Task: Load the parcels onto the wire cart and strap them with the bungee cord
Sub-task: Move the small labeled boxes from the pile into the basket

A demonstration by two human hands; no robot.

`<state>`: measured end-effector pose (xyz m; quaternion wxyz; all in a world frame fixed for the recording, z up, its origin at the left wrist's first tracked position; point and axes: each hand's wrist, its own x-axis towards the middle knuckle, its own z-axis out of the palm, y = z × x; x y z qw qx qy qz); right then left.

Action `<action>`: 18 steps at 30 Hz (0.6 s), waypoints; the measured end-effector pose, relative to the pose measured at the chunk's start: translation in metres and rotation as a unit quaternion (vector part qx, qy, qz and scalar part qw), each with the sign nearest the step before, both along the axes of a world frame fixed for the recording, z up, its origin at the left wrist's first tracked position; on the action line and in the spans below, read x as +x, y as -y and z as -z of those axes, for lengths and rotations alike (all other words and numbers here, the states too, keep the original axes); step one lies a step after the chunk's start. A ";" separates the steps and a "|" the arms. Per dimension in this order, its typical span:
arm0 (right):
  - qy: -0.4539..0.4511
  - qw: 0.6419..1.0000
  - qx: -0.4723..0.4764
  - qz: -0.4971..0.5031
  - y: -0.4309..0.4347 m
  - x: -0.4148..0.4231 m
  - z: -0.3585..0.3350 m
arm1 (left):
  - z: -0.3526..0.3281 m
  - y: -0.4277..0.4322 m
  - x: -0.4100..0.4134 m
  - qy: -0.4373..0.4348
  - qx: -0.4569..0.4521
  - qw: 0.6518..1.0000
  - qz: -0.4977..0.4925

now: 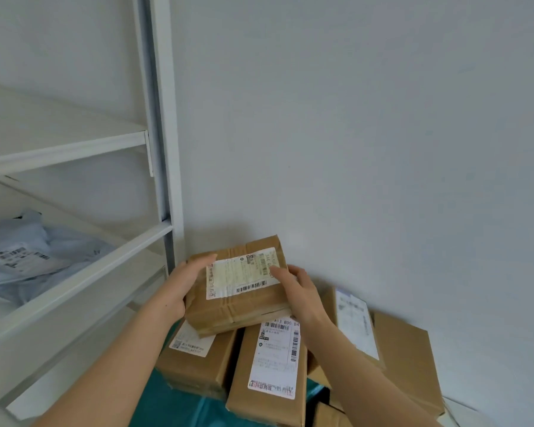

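Small taped parcel [244, 306] held over the pile of boxes [269, 365], right of the white shelving [164, 149].
Left grip [179, 285] and right grip [302, 294] clasp its opposite ends; best keep it level while carrying, I'd say.

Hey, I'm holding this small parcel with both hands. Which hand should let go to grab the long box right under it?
Probably the right hand: its wrist hangs directly over the long box, while the left hand grips the small parcel at its left edge, nearer the shelf.
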<state>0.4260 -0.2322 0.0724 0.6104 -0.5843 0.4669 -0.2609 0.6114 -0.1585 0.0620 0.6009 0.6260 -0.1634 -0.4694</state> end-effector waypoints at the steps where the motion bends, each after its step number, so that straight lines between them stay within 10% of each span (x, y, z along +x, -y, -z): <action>1: 0.004 1.000 -0.016 0.004 0.001 0.001 -0.003 | -0.005 0.000 0.000 0.000 -0.009 1.000 -0.005; 18: 0.082 0.984 0.031 0.158 0.027 -0.034 -0.040 | -0.013 0.008 -0.019 -0.048 -0.034 0.995 0.086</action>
